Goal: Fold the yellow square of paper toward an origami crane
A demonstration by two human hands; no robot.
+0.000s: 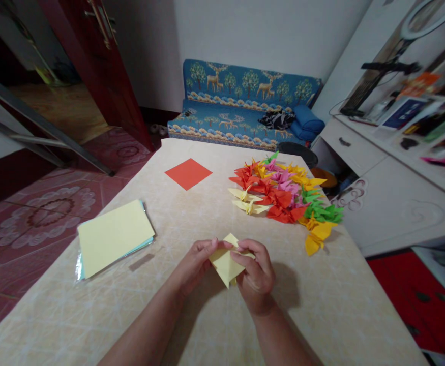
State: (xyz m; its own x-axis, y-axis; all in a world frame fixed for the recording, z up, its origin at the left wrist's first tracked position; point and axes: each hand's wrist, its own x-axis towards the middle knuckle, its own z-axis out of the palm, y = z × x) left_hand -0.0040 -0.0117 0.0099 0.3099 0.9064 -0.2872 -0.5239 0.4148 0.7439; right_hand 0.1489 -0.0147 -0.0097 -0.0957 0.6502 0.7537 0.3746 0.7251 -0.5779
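Between my two hands is a folded piece of pale yellow origami paper (224, 267), its pointed lower tip turned toward me. My left hand (199, 262) grips its left edge, with the thumb and fingers closed on the paper. From the other side my right hand (258, 272) pinches the right part, fingers bent over the top of the folds. The paper's underside and some fingertips are hidden. Beyond my hands, to the right, lies a group of folded paper cranes; a red crane (279, 197) and a pale yellow crane (249, 206) are among them.
A red paper square (188, 174) lies flat toward the table's far side. At left, a stack of pale yellow sheets (115, 236) rests on clear plastic wrapping. Behind the table (191, 218) stands a blue patterned sofa (241, 109); a white cabinet (397, 188) is at right.
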